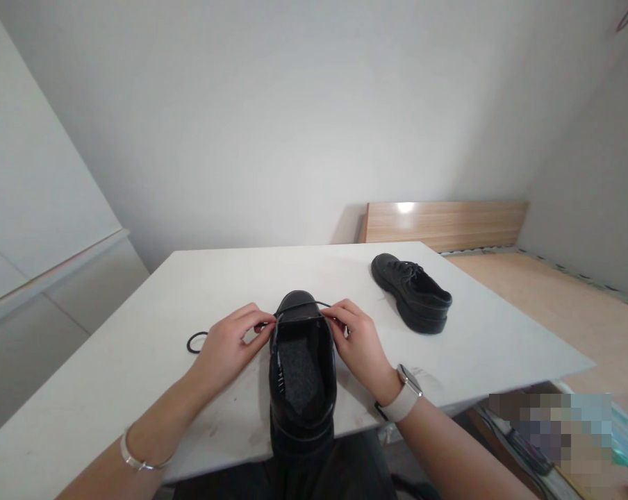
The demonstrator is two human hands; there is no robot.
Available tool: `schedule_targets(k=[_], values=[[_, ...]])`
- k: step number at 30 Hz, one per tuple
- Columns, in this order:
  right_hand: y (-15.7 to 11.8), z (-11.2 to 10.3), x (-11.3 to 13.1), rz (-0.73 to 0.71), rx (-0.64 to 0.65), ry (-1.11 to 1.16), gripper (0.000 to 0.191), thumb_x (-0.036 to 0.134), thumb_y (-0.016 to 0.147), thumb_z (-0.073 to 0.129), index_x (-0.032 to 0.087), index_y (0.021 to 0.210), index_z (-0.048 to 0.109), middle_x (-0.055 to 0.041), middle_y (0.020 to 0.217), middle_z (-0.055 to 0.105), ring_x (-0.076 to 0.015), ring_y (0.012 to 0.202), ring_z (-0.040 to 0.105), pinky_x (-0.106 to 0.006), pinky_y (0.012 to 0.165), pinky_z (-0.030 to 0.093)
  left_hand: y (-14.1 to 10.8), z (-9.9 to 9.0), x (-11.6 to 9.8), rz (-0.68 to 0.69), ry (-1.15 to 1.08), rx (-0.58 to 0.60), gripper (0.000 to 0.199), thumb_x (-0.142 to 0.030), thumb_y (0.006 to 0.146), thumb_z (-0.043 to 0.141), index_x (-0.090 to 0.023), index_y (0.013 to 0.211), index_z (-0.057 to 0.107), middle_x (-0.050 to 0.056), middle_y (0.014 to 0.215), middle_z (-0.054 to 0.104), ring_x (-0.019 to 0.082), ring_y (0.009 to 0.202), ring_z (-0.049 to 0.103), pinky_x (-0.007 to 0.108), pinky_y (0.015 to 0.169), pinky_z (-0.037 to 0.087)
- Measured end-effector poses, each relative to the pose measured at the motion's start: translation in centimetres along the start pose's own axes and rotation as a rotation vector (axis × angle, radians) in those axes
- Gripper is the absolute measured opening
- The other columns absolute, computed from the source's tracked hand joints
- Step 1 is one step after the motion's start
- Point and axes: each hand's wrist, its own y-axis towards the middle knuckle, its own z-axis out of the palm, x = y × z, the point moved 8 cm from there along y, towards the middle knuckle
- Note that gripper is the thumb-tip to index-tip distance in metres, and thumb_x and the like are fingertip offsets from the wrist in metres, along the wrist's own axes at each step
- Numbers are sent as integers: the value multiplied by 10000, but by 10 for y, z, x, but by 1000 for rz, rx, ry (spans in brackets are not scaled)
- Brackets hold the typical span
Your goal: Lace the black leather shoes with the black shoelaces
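Observation:
A black shoe (302,430) stands at the table's near edge, its heel toward me and its toe pointing away. A black shoelace (301,305) runs across its front above the opening. At the left side of the shoe's throat, my left hand (233,344) is closed in a pinch on the lace. My right hand (358,340) pinches the lace at the opposite side, fingertips against the shoe's upper. A loop of black lace (189,342) lies on the table beyond my left wrist. The fingers partly hide the eyelets.
A second black shoe (412,292), laced, stands at the right of the white table (230,271). Behind it is a wooden board (444,222) near the wall. Items, partly blurred, lie below the table's right edge. A white cabinet (37,292) is at the left.

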Motion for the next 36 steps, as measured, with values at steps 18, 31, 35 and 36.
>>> schedule_targets(k=[18,31,35,36], values=[[7,-8,18,102,109,70,271,271,990,506,162,1104,727,-89,988,743,-184,847,671,-299,775,507,4,1,0,-173,-222,-60,329,-454,927,564,-213,1023,766,79,1009,773,234,885,700,330,785,540],[39,-1,28,194,433,-159,433,325,1033,433,124,762,704,-30,646,650,-124,604,562,-246,596,360,35,14,6,-333,-380,369,414,-557,821,614,-161,829,736,67,776,725,222,743,678,307,686,550],[49,7,37,114,585,-412,228,218,956,561,133,873,755,-58,761,730,-140,670,625,-233,630,400,48,19,6,-342,-257,543,298,-435,759,637,-165,809,752,56,745,735,208,681,685,285,639,534],[50,9,40,82,624,-483,214,175,940,558,135,896,764,-76,820,750,-154,721,650,-235,657,415,51,19,5,-329,-226,584,271,-395,747,626,-170,805,763,53,743,741,207,676,686,278,631,526]])
